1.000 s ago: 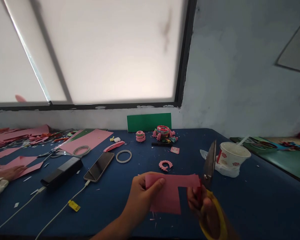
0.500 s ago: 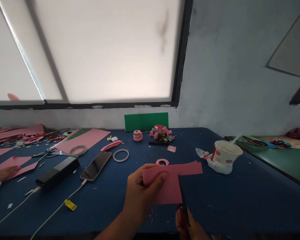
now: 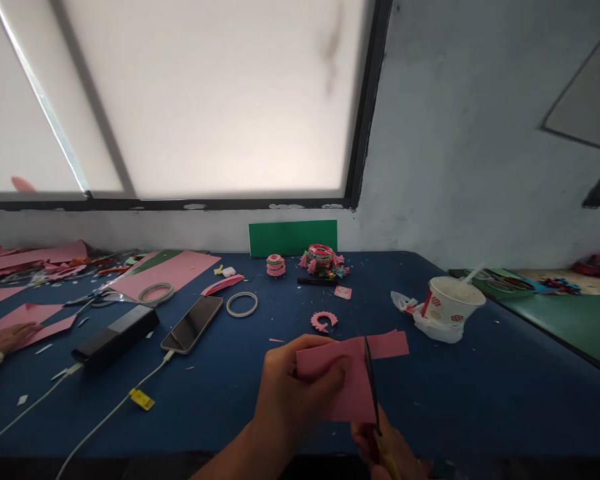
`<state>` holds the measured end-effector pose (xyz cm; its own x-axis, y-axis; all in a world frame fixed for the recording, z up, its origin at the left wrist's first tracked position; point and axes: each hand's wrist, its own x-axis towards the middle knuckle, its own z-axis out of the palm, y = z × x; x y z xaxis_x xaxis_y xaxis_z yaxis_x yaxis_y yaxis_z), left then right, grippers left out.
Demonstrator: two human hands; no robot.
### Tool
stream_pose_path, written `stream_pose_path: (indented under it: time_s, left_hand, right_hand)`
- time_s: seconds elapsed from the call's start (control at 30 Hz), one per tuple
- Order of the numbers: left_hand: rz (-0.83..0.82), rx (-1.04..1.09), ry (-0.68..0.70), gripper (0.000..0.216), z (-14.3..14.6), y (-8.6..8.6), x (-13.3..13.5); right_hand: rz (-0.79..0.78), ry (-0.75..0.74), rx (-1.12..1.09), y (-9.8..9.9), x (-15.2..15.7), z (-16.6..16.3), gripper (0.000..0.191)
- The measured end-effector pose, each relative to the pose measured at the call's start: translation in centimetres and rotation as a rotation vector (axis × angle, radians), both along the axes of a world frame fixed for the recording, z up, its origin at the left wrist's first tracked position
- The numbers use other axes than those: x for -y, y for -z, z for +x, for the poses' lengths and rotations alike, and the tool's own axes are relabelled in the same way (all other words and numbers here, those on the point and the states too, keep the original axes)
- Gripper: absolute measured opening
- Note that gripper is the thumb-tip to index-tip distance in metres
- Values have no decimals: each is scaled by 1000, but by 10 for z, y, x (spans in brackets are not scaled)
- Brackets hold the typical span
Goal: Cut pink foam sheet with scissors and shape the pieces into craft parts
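My left hand (image 3: 300,380) pinches a pink sheet of paper (image 3: 354,390) between thumb and fingers, above the front of the table. A narrower strip of the same paper sticks out to the right. Low in the view, my right hand (image 3: 387,443) is closed round the handles of a pair of scissors (image 3: 372,380). Their dark blades point up across the paper's right part, at the base of the strip. Just beyond the paper lies a pink scalloped paper ring (image 3: 324,321) on the blue table.
A phone (image 3: 193,325) on a cable, a black box (image 3: 116,333) and a tape roll (image 3: 242,305) lie left. Far left, another person's hand (image 3: 10,337) rests on pink paper. A drink cup (image 3: 453,303) stands right. Small paper crafts (image 3: 322,259) sit before a green board (image 3: 293,239).
My left hand and the paper have shifted slightly right and down. The scissors have moved further up across the paper at the strip's base. More of the scalloped ring shows.
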<state>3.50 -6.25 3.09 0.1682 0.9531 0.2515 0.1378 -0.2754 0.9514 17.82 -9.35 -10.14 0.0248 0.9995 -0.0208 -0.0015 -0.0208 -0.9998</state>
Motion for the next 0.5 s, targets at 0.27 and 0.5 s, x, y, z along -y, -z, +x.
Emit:
stream_pose_path:
  time_s: [0.27, 0.5]
  left_hand:
    - [24, -31, 13, 11, 1, 7, -1]
    - [29, -42, 22, 11, 0, 6, -1]
  right_hand:
    - [-323, -56, 35, -11, -1, 5, 53]
    - [-366, -53, -18, -27, 2, 4, 44]
